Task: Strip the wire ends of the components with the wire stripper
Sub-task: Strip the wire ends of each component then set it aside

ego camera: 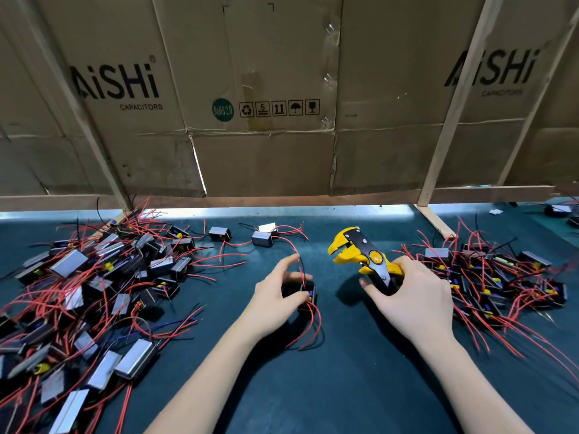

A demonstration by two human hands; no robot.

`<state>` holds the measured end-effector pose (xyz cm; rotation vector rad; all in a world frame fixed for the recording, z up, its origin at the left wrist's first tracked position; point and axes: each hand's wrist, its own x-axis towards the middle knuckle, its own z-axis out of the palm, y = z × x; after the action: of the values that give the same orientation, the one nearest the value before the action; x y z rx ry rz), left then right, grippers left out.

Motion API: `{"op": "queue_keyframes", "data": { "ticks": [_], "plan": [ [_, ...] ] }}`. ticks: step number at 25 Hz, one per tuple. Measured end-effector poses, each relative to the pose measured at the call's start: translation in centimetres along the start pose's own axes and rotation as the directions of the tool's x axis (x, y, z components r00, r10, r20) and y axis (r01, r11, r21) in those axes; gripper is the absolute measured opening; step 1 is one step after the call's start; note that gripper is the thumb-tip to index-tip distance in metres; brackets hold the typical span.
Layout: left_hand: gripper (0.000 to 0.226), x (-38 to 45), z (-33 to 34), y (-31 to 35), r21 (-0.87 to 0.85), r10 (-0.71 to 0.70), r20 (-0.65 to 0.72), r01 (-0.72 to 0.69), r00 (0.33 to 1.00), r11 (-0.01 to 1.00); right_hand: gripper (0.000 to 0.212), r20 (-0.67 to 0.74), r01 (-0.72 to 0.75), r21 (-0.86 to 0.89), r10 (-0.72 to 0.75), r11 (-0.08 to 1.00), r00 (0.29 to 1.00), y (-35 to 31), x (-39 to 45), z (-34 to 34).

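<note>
Cardboard sheets (266, 89) back a dark green mat (344, 371) strewn with red-wired parts, the big pile (87, 286) at left, a smaller heap (501, 280) at right. The right hand (413, 296) grips the yellow wire stripper (363, 255), its jaws apart, beside the left hand (279, 296), which pinches one black component (308, 294) resting on the mat.

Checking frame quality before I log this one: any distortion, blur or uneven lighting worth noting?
Head view: wide-angle bending curves the cardboard wall and wooden battens; the pile of components at right smears toward the edge, the left pile stays sharper; a bright strip glows under the wall; the wire stripper and both hands cast soft shadows on the dark mat.
</note>
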<state>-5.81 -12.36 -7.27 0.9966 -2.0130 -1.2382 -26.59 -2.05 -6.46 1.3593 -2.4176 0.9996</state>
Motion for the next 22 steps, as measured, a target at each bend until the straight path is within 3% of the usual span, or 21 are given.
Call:
{"op": "queue_keyframes", "data": {
  "ticks": [2, 5, 9, 15, 22],
  "plan": [
    [0.049, -0.1, -0.3, 0.0, -0.075, 0.003, -0.033, -0.006, 0.999, 0.997, 0.045, 0.0, 0.011, -0.016, -0.011, 1.0, 1.0, 0.0, 0.0, 0.2],
    [0.019, -0.5, -0.5, 0.1, -0.03, 0.038, -0.137, -0.043, 0.99, 0.999, 0.045, 0.0, 0.023, -0.041, -0.023, 0.999, 1.0, 0.1, 0.1, 0.3],
    [0.004, -0.6, -0.4, 0.1, -0.073, 0.034, -0.138, -0.045, 0.99, 0.996, 0.048, -0.06, 0.081, -0.145, -0.091, 0.986, 0.994, 0.2, -0.1, 0.9],
    [0.013, -0.6, -0.7, 0.3, -0.094, 0.086, -0.088, -0.094, 0.992, 0.991, 0.054, -0.135, 0.135, -0.297, -0.182, 0.945, 0.974, 0.4, -0.1, 1.7],
    [0.018, -0.7, -0.6, 0.2, -0.044, 0.045, -0.118, -0.05, 0.992, 0.998, 0.054, -0.144, 0.19, -0.316, -0.245, 0.93, 0.959, 0.0, -0.3, 2.1]
  ]
}}
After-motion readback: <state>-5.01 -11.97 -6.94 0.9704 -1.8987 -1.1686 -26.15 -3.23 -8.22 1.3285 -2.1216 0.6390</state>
